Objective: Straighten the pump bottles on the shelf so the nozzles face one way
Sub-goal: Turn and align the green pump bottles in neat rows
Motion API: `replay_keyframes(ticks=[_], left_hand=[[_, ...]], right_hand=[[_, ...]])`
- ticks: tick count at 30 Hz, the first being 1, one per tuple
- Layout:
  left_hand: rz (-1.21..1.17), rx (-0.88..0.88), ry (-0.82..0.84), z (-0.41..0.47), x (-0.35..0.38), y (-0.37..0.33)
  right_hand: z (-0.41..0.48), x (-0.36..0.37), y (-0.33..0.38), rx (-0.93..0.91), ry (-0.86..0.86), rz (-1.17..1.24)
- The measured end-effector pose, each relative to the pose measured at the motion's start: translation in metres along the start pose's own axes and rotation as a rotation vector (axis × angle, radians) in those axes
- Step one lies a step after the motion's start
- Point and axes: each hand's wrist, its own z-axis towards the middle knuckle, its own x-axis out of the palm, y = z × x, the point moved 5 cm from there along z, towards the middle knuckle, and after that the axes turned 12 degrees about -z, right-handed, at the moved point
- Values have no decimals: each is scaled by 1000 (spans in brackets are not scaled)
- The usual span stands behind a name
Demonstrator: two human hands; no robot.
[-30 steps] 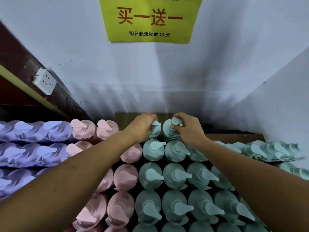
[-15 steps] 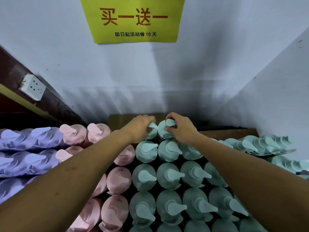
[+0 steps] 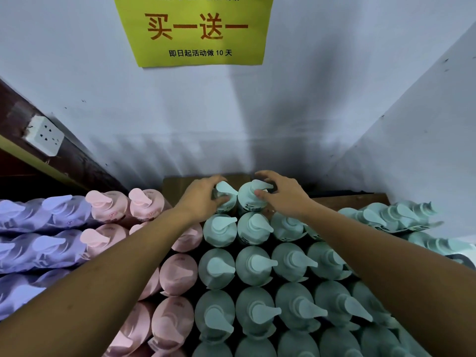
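Rows of teal pump bottles stand on the shelf in front of me, most nozzles pointing right. My left hand (image 3: 201, 199) grips the back-row left teal bottle (image 3: 226, 194) at its pump head. My right hand (image 3: 282, 195) holds the neighbouring back-row teal bottle (image 3: 251, 199), fingers around its pump; its nozzle points right. A second-row teal bottle (image 3: 220, 229) sits just in front of them. Both forearms reach over the nearer rows and hide some bottles.
Pink pump bottles (image 3: 177, 274) stand left of the teal ones, purple bottles (image 3: 41, 248) further left. More teal bottles (image 3: 394, 215) lie at the right. A white wall with a yellow sign (image 3: 195, 29) rises behind; a wall socket (image 3: 45, 135) is at the left.
Both hands stay on the two back-row bottles. My right hand's fingers have spread and shifted on the pump, uncovering its nozzle. The view has shifted slightly.
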Motion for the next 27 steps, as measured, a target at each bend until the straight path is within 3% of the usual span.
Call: replay_keyframes(ticks=[8, 27], left_hand=[[190, 60, 48, 4, -10, -2], [210, 49, 25, 1, -3, 1]], right_hand=[[5, 10, 13, -35, -11, -170], [5, 11, 10, -43, -23, -109]])
